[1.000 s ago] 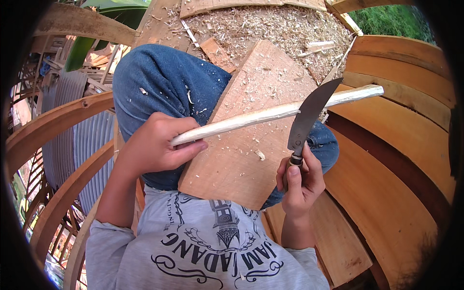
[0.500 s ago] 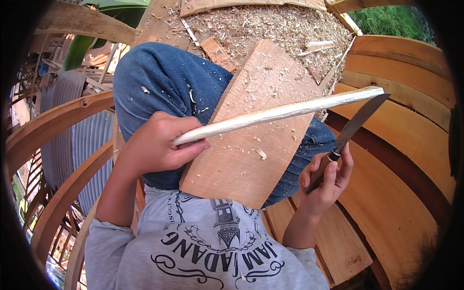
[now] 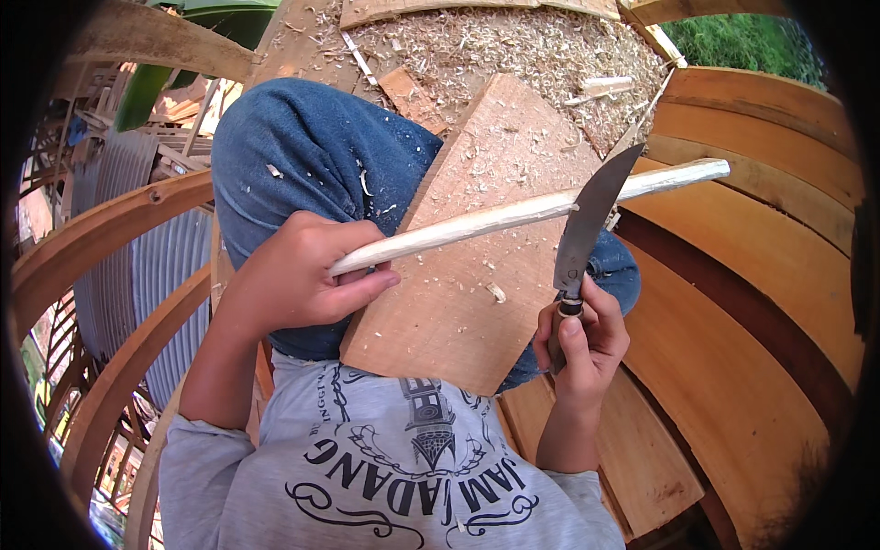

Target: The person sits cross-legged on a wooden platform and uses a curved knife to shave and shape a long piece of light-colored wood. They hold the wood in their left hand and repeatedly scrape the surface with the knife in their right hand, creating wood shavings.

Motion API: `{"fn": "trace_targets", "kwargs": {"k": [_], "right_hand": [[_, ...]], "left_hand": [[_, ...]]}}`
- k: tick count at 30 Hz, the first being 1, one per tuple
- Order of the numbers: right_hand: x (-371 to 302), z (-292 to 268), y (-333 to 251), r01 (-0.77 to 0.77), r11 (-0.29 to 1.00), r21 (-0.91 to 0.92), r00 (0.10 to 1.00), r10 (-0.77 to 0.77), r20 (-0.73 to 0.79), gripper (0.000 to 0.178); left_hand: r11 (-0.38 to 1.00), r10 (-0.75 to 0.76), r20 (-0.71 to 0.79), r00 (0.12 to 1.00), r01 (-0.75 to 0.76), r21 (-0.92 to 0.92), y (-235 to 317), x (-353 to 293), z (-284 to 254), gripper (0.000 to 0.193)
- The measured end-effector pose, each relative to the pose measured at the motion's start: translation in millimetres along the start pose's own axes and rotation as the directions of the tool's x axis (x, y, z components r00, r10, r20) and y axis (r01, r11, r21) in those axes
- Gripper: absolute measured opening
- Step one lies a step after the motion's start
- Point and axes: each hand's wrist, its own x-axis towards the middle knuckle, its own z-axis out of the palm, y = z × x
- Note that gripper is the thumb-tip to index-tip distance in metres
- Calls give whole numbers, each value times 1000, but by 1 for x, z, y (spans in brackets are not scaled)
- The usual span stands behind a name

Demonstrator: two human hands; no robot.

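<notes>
My left hand [image 3: 316,270] is closed round the near end of a long pale whittled stick [image 3: 486,223]. The stick slants up to the right above a flat wooden board [image 3: 458,302] lying across my lap, and its far end reaches past the board. My right hand [image 3: 584,335] grips a knife [image 3: 591,215] by its handle. The broad, curved blade points upward and crosses in front of the stick, right of its middle. Whether the edge touches the wood I cannot tell. Small shavings lie scattered on the board and on my jeans [image 3: 312,156].
Beyond the board, a thick heap of wood shavings [image 3: 513,46] covers the floor, with a few offcuts [image 3: 412,99] among it. Orange-brown wooden slats [image 3: 733,339] curve along the right. Wooden rails [image 3: 119,225] and grey corrugated sheeting [image 3: 174,293] stand at the left.
My right hand has brought the knife leftward from the stick's far end to nearer its middle, and the blade now stands more upright. My left hand and the stick have stayed in place.
</notes>
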Motion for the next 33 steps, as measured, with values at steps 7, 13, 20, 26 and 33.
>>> {"fn": "trace_targets", "kwargs": {"k": [7,13,20,26,33], "right_hand": [[2,-10,-11,62,990,124,998,-63,10,36],[5,-2,-4,103,855,-509,994,-105,25,35],[8,2,-1,147,951,-271,989,-148,17,40],[6,-9,-8,-77,985,154,991,59,117,37],[16,-5,-16,165,981,-100,949,-185,-255,38]], "left_hand": [[999,24,3,1000,-24,-26,0,1,0,13],[999,2,11,1000,-2,32,-2,1,0,13],[999,29,1,1000,-29,-14,1,3,-1,14],[1000,13,-4,1000,-13,8,-1,1,1,14],[1000,21,-9,1000,-21,-2,-2,1,3,14]]}}
